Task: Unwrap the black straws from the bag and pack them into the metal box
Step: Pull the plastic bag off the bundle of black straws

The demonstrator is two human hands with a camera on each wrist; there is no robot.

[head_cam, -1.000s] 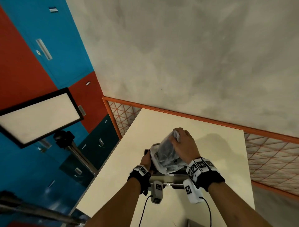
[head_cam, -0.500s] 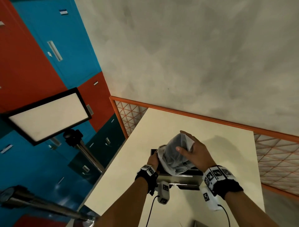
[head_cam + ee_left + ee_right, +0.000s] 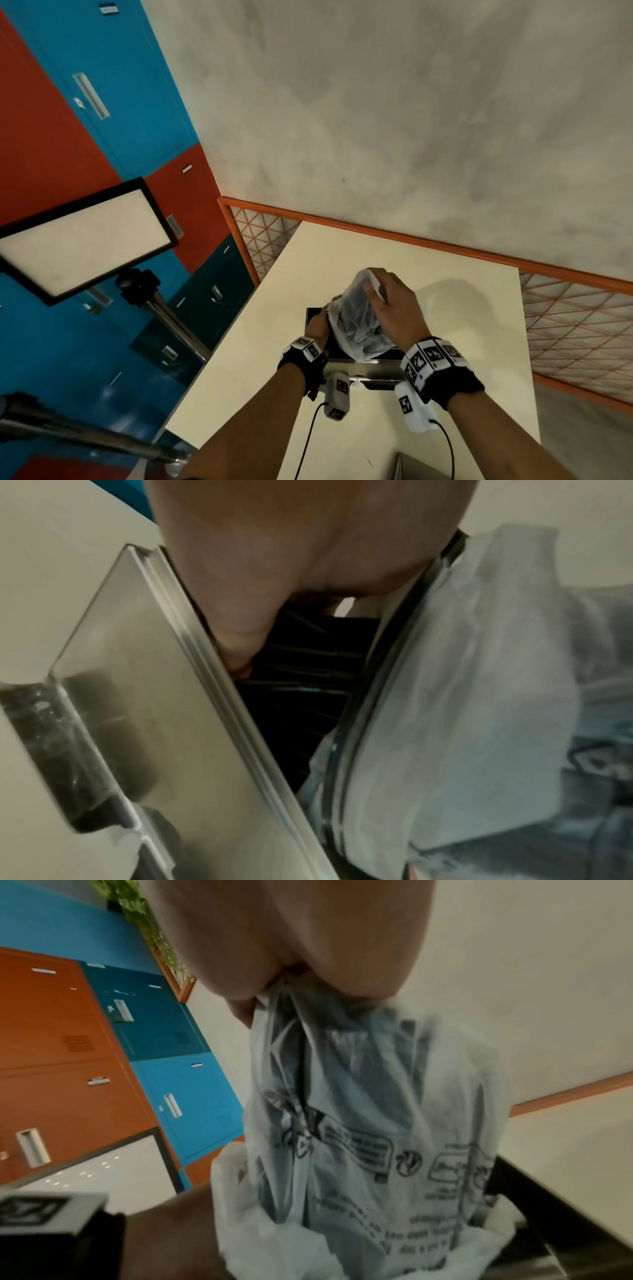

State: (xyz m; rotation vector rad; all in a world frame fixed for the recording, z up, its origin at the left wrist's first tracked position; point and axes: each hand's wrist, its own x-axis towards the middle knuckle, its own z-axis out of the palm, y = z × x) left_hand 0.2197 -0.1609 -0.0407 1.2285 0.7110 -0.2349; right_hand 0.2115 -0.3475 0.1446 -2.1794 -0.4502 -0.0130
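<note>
worktop [image 3: 462,318]: cream, set against an orange-framed lattice fence [image 3: 575,329] | wall [image 3: 411,120]: grey plaster behind | lockers [image 3: 68,154]: red, blue and dark teal doors at left | light panel [image 3: 82,240]: black-framed, on a stand [image 3: 171,322] beside the worktop | green plant [image 3: 143,923]: above the lockers

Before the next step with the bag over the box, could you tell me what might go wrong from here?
1. The right hand pinches only the top of the plastic bag, upended over the metal box; the thin film could slip from that pinch.
2. The bag's mouth spreads past the box rim in the left wrist view, so black straws might spill onto the table.
3. The left hand has fingers inside the box, where falling straws could jam against them.
</note>
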